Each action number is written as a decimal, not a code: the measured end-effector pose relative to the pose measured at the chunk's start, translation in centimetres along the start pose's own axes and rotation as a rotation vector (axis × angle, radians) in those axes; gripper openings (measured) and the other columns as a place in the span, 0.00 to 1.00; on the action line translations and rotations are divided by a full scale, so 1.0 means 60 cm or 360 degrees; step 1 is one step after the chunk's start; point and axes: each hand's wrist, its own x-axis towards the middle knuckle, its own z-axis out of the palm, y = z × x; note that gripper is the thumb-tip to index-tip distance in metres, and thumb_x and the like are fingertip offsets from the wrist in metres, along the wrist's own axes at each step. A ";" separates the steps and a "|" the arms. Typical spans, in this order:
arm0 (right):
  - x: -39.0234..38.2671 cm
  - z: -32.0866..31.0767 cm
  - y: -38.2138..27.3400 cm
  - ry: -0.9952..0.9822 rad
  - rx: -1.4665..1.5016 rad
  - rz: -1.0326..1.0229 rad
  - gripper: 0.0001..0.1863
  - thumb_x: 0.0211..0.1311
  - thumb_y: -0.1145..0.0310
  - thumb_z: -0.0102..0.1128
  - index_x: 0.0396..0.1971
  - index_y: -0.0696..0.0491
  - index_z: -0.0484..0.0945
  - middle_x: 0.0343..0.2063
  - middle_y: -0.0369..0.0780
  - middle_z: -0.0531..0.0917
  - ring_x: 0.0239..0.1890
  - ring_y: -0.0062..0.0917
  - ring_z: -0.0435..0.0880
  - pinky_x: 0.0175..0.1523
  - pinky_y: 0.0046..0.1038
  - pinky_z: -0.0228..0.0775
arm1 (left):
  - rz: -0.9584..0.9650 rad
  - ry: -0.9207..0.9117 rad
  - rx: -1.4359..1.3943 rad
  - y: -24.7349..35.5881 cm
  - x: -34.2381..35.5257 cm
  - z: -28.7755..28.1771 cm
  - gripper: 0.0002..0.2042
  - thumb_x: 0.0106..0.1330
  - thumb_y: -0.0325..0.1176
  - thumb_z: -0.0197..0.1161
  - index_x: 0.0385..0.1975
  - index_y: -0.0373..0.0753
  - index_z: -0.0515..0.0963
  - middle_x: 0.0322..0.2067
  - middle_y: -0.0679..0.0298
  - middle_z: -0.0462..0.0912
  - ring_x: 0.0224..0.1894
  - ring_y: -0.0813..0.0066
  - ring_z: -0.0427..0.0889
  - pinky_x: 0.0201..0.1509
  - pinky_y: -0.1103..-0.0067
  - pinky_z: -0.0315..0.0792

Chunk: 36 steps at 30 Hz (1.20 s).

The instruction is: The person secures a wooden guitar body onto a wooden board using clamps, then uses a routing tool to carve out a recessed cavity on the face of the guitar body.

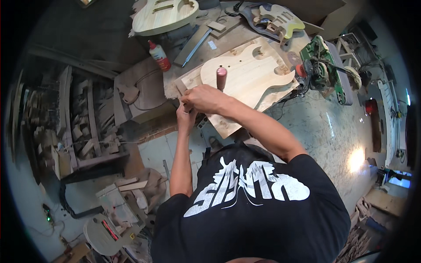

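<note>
A pale wooden guitar body (258, 76) lies on a rough square board (276, 94) at the bench's front. A tool with a pink-red handle (221, 75) stands upright at the guitar body's left part. My right hand (202, 98) is closed at the board's left edge, beside a small wooden strip (180, 87). My left hand (185, 113) is closed just below it, partly covered by the right. I cannot make out what either grips.
Behind lie two more guitar bodies (164, 15) (287, 24), a glue bottle (160, 57) and a metal rule (197, 46). A green belt sander (326, 76) sits right. Wood offcuts fill a rack (87, 118) at left; machinery (101, 230) stands lower left.
</note>
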 end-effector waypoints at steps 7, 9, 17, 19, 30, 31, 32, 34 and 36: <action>0.001 -0.071 0.018 0.0054 0.0241 -0.0266 0.10 0.51 0.69 0.66 0.33 0.56 0.78 0.37 0.44 0.81 0.38 0.41 0.82 0.44 0.39 0.75 | -0.0113 0.0078 -0.0375 0.018 -0.006 0.022 0.10 0.65 0.35 0.68 0.31 0.34 0.79 0.20 0.64 0.80 0.24 0.78 0.78 0.31 0.77 0.71; -0.017 -0.124 0.035 0.0542 0.0082 -0.0358 0.15 0.52 0.69 0.66 0.41 0.53 0.78 0.40 0.44 0.77 0.42 0.40 0.79 0.47 0.38 0.73 | -0.0088 0.0216 -0.0299 0.016 0.001 0.030 0.15 0.67 0.40 0.67 0.26 0.34 0.76 0.17 0.65 0.78 0.23 0.79 0.76 0.29 0.78 0.69; -0.086 -0.095 0.128 -0.0066 0.1479 0.0286 0.30 0.56 0.84 0.57 0.61 0.56 0.67 0.38 0.38 0.80 0.39 0.21 0.78 0.54 0.28 0.71 | -0.0157 0.0386 -0.0220 0.034 0.008 0.045 0.16 0.69 0.38 0.64 0.21 0.39 0.73 0.15 0.73 0.71 0.19 0.86 0.67 0.24 0.81 0.61; -0.094 -0.064 0.143 0.0053 0.1718 0.0278 0.23 0.55 0.86 0.56 0.52 0.57 0.72 0.36 0.36 0.80 0.36 0.19 0.75 0.48 0.27 0.71 | -0.0155 0.0376 -0.0202 0.039 0.012 0.047 0.16 0.70 0.39 0.64 0.21 0.39 0.74 0.15 0.73 0.71 0.19 0.86 0.67 0.24 0.81 0.60; -0.089 -0.124 0.077 0.0415 0.0325 0.0274 0.24 0.55 0.52 0.71 0.37 0.55 0.72 0.30 0.40 0.82 0.35 0.37 0.82 0.42 0.34 0.73 | -0.0202 0.0348 -0.0281 0.035 0.009 0.038 0.15 0.66 0.38 0.67 0.22 0.34 0.76 0.17 0.67 0.78 0.22 0.83 0.73 0.29 0.80 0.68; -0.086 -0.142 0.065 0.0310 0.0013 0.0303 0.25 0.58 0.48 0.67 0.37 0.56 0.72 0.29 0.41 0.83 0.35 0.39 0.83 0.41 0.36 0.73 | -0.0201 0.0354 -0.0278 0.032 0.009 0.036 0.15 0.66 0.38 0.67 0.22 0.34 0.76 0.17 0.67 0.78 0.22 0.83 0.73 0.29 0.80 0.68; -0.078 -0.159 0.055 0.0050 -0.0105 0.0391 0.24 0.63 0.47 0.61 0.37 0.56 0.74 0.28 0.43 0.85 0.35 0.41 0.84 0.39 0.38 0.74 | -0.0219 0.0356 -0.0287 0.031 0.009 0.037 0.15 0.66 0.38 0.67 0.22 0.34 0.77 0.17 0.67 0.79 0.22 0.83 0.73 0.29 0.80 0.69; -0.060 -0.142 0.062 -0.0050 -0.0230 0.0408 0.21 0.63 0.50 0.61 0.35 0.56 0.75 0.28 0.42 0.86 0.34 0.41 0.84 0.38 0.39 0.73 | -0.0233 0.0351 -0.0296 0.028 0.010 0.037 0.15 0.66 0.38 0.67 0.22 0.34 0.77 0.17 0.66 0.79 0.22 0.82 0.74 0.29 0.80 0.69; -0.047 -0.144 0.066 -0.0236 -0.0335 0.0320 0.10 0.60 0.64 0.62 0.36 0.54 0.79 0.30 0.40 0.86 0.38 0.40 0.84 0.38 0.40 0.73 | -0.0225 0.0371 -0.0233 0.025 0.011 0.036 0.16 0.66 0.38 0.67 0.21 0.34 0.77 0.17 0.65 0.79 0.21 0.81 0.74 0.28 0.79 0.69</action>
